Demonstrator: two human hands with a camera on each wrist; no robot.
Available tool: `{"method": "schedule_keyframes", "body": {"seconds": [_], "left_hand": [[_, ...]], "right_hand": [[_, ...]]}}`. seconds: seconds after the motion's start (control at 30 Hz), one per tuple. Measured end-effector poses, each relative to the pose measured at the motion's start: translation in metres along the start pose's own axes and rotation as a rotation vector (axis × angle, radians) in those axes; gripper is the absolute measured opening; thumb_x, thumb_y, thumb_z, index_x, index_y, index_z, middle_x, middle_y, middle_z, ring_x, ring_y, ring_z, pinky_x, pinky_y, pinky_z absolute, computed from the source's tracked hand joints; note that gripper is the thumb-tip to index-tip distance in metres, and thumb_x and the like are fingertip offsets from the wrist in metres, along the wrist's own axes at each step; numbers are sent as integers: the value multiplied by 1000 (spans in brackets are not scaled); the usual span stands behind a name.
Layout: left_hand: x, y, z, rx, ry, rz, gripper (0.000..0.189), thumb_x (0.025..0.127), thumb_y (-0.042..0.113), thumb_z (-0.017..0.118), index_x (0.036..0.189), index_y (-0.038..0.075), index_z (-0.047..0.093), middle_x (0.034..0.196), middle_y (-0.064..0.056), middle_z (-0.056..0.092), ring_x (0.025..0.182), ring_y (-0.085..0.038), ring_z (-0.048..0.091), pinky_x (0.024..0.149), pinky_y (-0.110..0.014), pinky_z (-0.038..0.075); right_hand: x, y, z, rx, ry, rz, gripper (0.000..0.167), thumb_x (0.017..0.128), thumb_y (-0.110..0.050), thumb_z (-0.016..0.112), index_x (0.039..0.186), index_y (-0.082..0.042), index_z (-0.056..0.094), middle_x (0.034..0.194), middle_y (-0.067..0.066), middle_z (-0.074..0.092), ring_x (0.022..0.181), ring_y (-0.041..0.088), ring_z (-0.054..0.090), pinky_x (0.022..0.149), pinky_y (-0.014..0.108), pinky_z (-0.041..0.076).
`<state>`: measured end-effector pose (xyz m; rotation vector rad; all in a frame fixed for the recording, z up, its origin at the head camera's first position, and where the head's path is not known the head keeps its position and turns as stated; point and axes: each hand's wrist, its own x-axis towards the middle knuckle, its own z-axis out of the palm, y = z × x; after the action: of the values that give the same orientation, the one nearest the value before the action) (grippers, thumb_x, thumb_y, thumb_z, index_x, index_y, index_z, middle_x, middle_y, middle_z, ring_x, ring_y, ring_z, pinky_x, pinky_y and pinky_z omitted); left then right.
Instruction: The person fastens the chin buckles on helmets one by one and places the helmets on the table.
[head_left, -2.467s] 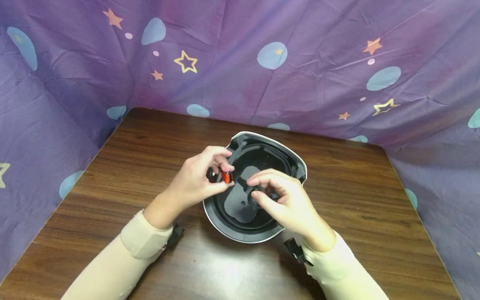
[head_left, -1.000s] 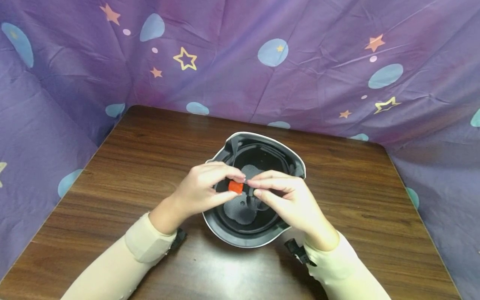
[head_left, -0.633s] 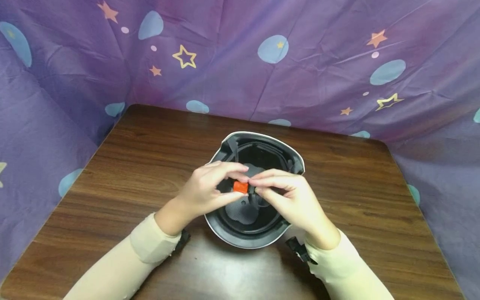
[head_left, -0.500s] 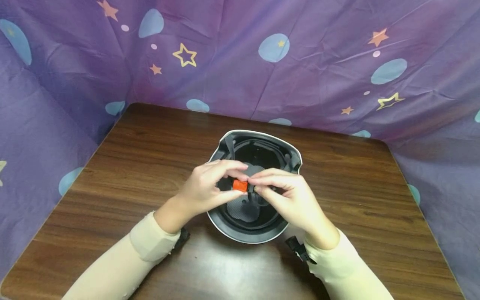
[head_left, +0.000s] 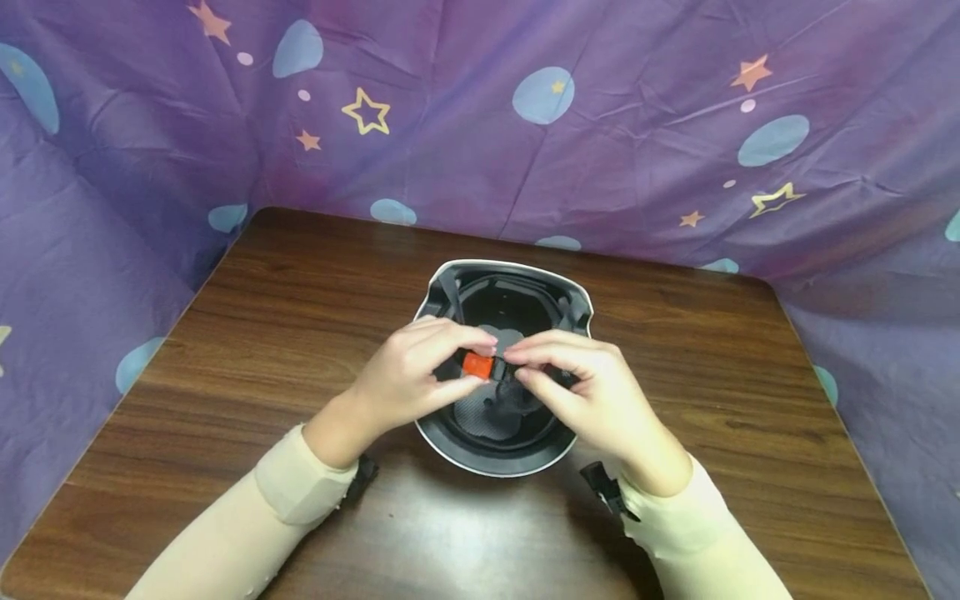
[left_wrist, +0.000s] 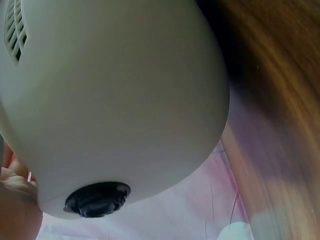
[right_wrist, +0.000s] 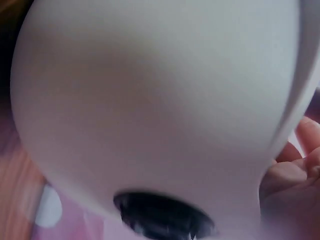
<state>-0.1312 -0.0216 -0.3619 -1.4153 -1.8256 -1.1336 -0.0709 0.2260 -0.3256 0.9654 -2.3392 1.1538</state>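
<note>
A white helmet [head_left: 495, 465] lies upside down on the wooden table, its black inside and grey mesh pad [head_left: 487, 421] facing up. Above its opening, my left hand [head_left: 401, 371] pinches an orange buckle [head_left: 477, 366] between thumb and fingers. A black buckle end [head_left: 498, 369] sits against the orange part's right side. Just right of it, my right hand [head_left: 592, 383] pinches the black strap with thumb and fingertips. Both wrist views are filled by the white outer shell [left_wrist: 130, 100], with a black round fitting [left_wrist: 97, 200] on it; only parts of the hands show there.
The brown wooden table [head_left: 300, 292] extends around the helmet on all sides. Behind and beside it hangs a purple cloth [head_left: 450, 150] printed with stars and blue ovals. Black wrist mounts [head_left: 609, 492] sit under the sleeves, close to the tabletop.
My hands have come together, bringing the orange buckle to the black end. Most recently the right fingers have shifted slightly right along the strap. The helmet has turned and shifted a little left.
</note>
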Motion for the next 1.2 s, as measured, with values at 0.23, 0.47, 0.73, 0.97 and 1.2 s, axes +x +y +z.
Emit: {"method": "schedule_keyframes", "body": {"seconds": [0.23, 0.47, 0.73, 0.97, 1.2], "left_hand": [[-1, -5, -6, 76, -72, -9, 37, 81, 7, 89, 115, 4, 75, 107, -5, 78, 96, -22, 73, 92, -41, 56], [-2, -8, -8, 111, -115, -29, 35, 82, 10, 88, 115, 8, 77, 108, -1, 78, 104, -22, 71, 92, -42, 52], [-4, -9, -8, 134, -160, -45, 34, 82, 15, 88, 114, 9, 78, 108, -2, 77, 107, -22, 70, 94, -44, 50], [-6, -9, -9, 164, -196, -104, 34, 86, 25, 87, 116, 11, 78, 113, -3, 77, 115, -25, 68, 100, -49, 47], [-8, -16, -8, 142, -130, -249, 60, 86, 34, 87, 136, 8, 68, 153, -15, 57, 145, -38, 47, 112, -62, 39]], "right_hand": [[3, 3, -19, -105, 88, -57, 25, 86, 5, 82, 109, -5, 83, 110, 2, 79, 103, 21, 74, 98, 26, 54], [2, 8, -32, -224, 147, -29, 20, 89, -2, 81, 109, -7, 84, 111, 2, 79, 103, 21, 74, 97, 21, 52], [-1, 16, -27, -277, 102, 10, 19, 91, -7, 81, 109, -7, 83, 115, 8, 78, 109, 26, 71, 100, 22, 49], [-4, 25, -19, -338, 69, 40, 30, 87, -12, 85, 117, -9, 81, 134, 18, 70, 130, 40, 59, 115, 46, 43], [-8, 30, -16, -454, -78, 192, 58, 90, -26, 84, 144, -13, 68, 165, 23, 42, 153, 51, 29, 120, 73, 22]]}}
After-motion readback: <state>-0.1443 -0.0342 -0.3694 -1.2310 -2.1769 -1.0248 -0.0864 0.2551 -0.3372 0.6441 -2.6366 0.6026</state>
